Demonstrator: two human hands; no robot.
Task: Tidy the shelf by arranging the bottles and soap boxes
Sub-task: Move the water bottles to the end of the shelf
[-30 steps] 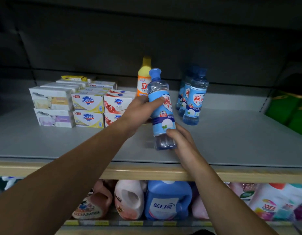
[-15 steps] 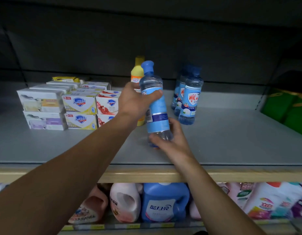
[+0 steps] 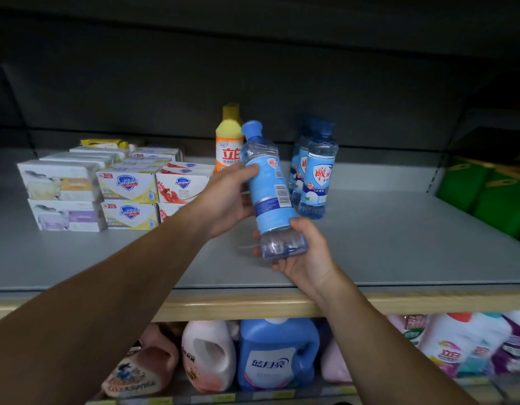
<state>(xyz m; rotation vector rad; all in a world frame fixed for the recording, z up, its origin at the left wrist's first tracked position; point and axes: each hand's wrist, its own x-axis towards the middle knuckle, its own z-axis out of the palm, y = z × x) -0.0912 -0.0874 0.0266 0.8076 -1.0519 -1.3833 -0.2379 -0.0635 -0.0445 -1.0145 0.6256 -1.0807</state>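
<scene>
A clear blue-capped bottle with a blue label (image 3: 269, 188) is tilted above the grey shelf (image 3: 399, 244), its barcode side facing me. My left hand (image 3: 226, 200) grips its upper body from the left. My right hand (image 3: 304, 254) cups its base from below. Behind it stands a yellow-orange bottle (image 3: 228, 138). A row of matching blue bottles (image 3: 317, 173) stands to the right. Stacked soap boxes (image 3: 127, 191) fill the shelf's left side.
Green packages (image 3: 486, 194) sit at the shelf's far right. The shelf's wooden front edge (image 3: 223, 308) runs below my arms. Large detergent jugs (image 3: 276, 358) line the lower shelf. Bare grey shelf surface lies in front and to the right of the blue bottles.
The bottle has been turned in both hands so its barcode faces me, and it now tilts more, with its base lifted toward me. My right hand has shifted under the base.
</scene>
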